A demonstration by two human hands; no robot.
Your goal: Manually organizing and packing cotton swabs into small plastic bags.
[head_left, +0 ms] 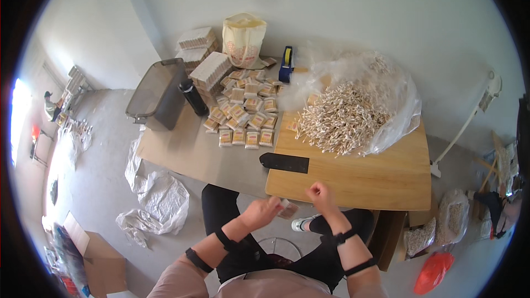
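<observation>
My left hand (259, 214) is closed on the edge of a small clear packet (287, 208), held over my lap just off the table's front edge. To its right, my right hand (322, 195) is closed near the front edge of the wooden board; whatever its fingers hold, if anything, is too small to make out. A big heap of cotton swabs (345, 118) spills from a clear plastic bag (395, 132) on the board. Several filled packets (252, 139) lie piled left of the heap. Between pile and hands lies a flat black strip (284, 163).
Behind the packets stand stacked packet bundles (211, 70), a cream tote bag (243, 41) and a blue tape dispenser (286, 65). A black bottle (193, 97) and grey bin (159, 96) are at left. Cardboard box (105, 265) and white sheeting (160, 201) lie on the floor.
</observation>
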